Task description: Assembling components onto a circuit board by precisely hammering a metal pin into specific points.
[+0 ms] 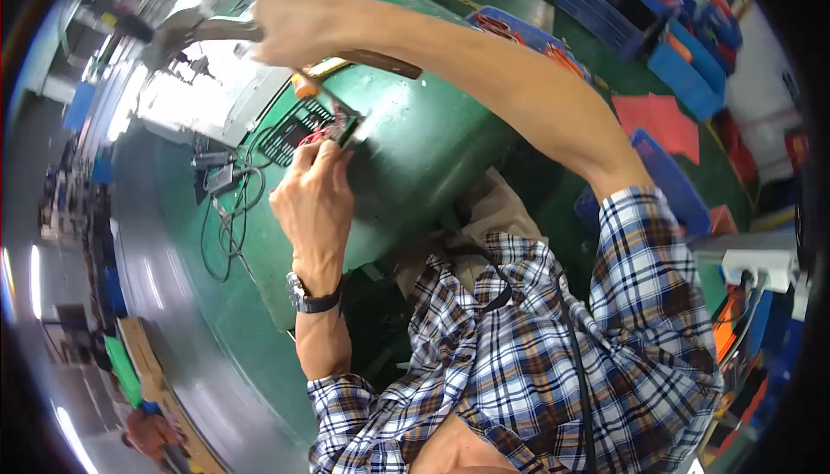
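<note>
My left hand (pixel 316 193), with a watch on its wrist, is closed over the green worktop (pixel 398 137). Its fingertips pinch a small dark green board (pixel 348 128) with red wires (pixel 318 134). Just beyond lies a black slotted plate (pixel 290 135). My right hand (pixel 290 26) reaches across to the far left, wrapped round a grey, hammer-like tool (pixel 226 30). The tool's blurred far end overlaps the bright background, so its exact kind is unclear. Below my right forearm a brown bar (pixel 380 62) sticks out. A thin rod (pixel 327 94) slants down towards the board beside an orange object (pixel 303 86).
Black cables with a small box (pixel 221 180) lie coiled left of my left hand. A white panel (pixel 194 98) stands at the worktop's far left. Blue crates (pixel 609 12) and red sheets (pixel 659 124) are on the floor to the right. A blue tray (pixel 519 29) holds red parts.
</note>
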A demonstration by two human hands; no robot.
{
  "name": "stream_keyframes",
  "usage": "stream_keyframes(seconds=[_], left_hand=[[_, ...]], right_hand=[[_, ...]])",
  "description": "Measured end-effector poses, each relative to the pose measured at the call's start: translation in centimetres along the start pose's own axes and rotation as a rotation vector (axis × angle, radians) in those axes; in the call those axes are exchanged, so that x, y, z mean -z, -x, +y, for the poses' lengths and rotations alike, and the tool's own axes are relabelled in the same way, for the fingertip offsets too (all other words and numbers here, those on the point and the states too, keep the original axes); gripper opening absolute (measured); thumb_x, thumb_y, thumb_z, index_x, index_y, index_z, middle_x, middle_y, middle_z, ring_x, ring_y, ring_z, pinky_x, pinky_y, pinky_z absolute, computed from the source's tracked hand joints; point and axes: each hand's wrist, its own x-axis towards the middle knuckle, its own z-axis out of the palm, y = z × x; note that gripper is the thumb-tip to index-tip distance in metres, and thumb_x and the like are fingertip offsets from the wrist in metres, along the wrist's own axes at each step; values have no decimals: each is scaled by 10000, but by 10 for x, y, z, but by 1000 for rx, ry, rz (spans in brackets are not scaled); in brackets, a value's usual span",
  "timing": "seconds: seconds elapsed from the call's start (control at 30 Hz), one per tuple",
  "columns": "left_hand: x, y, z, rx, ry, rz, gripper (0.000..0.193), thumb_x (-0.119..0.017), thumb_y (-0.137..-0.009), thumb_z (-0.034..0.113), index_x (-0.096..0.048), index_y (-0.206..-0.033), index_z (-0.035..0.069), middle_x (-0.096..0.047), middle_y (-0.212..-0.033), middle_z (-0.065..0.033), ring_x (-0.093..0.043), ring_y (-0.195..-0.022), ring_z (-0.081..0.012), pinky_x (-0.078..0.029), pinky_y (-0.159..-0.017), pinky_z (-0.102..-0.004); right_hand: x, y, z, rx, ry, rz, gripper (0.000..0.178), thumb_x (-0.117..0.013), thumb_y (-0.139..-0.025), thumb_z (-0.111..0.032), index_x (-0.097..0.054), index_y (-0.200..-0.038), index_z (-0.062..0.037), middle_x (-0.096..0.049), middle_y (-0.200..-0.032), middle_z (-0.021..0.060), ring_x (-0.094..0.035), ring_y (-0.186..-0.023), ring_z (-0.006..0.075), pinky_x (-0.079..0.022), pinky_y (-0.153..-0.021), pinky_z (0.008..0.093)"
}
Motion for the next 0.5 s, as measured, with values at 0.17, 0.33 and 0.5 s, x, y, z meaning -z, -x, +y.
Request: stream_keyframes(seconds=[0.17,0.33,0.5], left_hand=[[9,0,-9,42,36,2,88,-704,-860,166,-663,-898,98,-684,-919,-62,-672,-752,-303,-515,-633,-415],[12,7,-26,43,67,-5,93,-692,-864,150,-656,-906,76,-682,-906,-81,-668,-766,-320,-528,-661,-422],[36,-7,-11,38,132,-58,106,-689,-868,152,-641,-914,69,-683,-895,-79,-666,-786,-311,-519,-696,-416]], right_hand=[[38,65,-21,75,-165,378,221,-666,-896,-148,-646,-763,27,-395,-539,35,-377,-523,123,-316,-511,355],[35,147,-24,-150,-511,546,234,-670,-945,-195,-668,-878,30,-575,-658,26,-529,-559,84,-431,-520,243],[15,188,-8,-155,-589,632,226,-635,-986,-153,-636,-964,73,-569,-732,67,-515,-595,97,-473,-536,270]])
